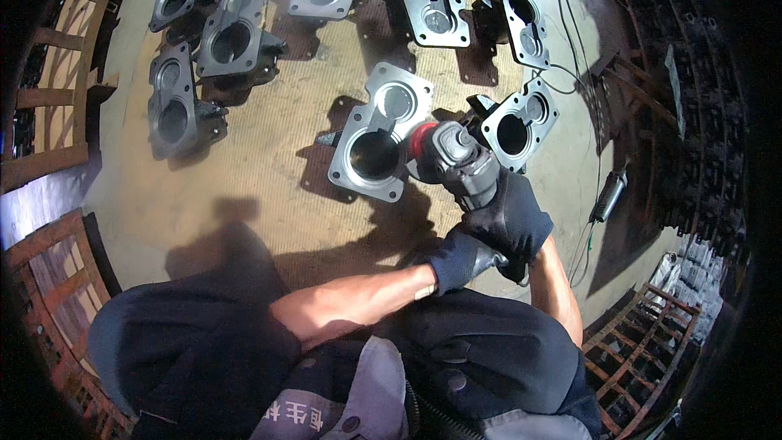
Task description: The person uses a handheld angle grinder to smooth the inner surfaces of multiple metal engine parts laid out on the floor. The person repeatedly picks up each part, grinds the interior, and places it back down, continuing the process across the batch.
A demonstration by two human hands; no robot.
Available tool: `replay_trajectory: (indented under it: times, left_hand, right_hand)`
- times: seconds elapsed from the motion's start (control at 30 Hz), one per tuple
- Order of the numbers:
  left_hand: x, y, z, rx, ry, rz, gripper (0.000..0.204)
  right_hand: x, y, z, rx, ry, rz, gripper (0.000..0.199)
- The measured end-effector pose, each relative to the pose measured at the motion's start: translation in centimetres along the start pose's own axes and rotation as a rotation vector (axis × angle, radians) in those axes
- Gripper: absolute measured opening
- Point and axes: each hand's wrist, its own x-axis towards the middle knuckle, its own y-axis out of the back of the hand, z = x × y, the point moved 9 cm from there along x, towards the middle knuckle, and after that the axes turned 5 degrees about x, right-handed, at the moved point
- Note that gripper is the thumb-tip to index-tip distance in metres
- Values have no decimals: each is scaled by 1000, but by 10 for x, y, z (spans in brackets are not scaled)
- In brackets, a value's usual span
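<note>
Both my hands, in dark gloves, grip an angle grinder (463,165) with a grey head and a red disc (421,140). My right hand (509,216) is wrapped round the grinder's body behind the head. Lower down, my left hand (466,259) closes round its rear end. The disc is at the right edge of a grey metal casting (383,126), a flat flanged plate with one large hole and a shallower round recess; whether they touch I cannot tell. Close to the grinder's right stands a similar casting (521,124).
Several more castings (235,26) stand on the ribbed tan mat (285,114) ahead and to the left. A second handheld tool (611,194) lies on the floor at the right, with cables (580,41) nearby. Rusty metal racks (643,350) and wooden pallets (61,98) line the sides.
</note>
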Motion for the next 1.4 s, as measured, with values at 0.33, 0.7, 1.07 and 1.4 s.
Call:
replay_trajectory:
  times: [0.33, 0.7, 1.07, 1.4]
  left_hand:
    - [-12, -10, -9, -462, 46, -35, 37]
    - [12, 29, 11, -49, 15, -10, 51]
    - [67, 22, -69, -593, -19, 65, 43]
    - [-10, 19, 15, -5, 17, -32, 49]
  right_hand:
    - [-5, -9, 7, 74, -21, -53, 61]
    - [23, 12, -12, 45, 80, 41, 63]
    - [54, 17, -27, 28, 84, 31, 50]
    - [12, 4, -17, 67, 31, -7, 56]
